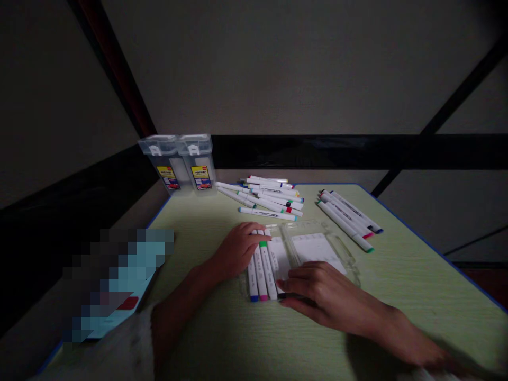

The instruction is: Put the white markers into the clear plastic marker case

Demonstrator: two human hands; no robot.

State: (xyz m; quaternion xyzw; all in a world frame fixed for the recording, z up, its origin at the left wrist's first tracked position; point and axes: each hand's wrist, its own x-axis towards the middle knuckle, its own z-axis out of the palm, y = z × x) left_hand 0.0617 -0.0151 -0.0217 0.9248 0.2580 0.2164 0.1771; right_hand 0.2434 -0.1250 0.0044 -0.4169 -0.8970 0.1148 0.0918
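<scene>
A clear plastic marker case (291, 243) lies opened flat on the table. White markers (260, 272) lie side by side in its left half; their near ends are blue, pink and white. My left hand (234, 251) reaches over the far ends of these markers, fingers stretched out and resting on them. My right hand (321, 291) is closed at the near edge of the case, thumb and fingers around the near end of a black-ended marker (281, 296). Its fingers hide part of that marker. A white card (315, 248) shows in the case's right half.
A loose pile of markers (273, 196) lies beyond the case, and several more markers (349, 217) lie at the right. Two clear boxes (194, 164) stand at the back left. A blurred light-blue object (130, 286) is at the left. The green table (416, 296) has a blue edge.
</scene>
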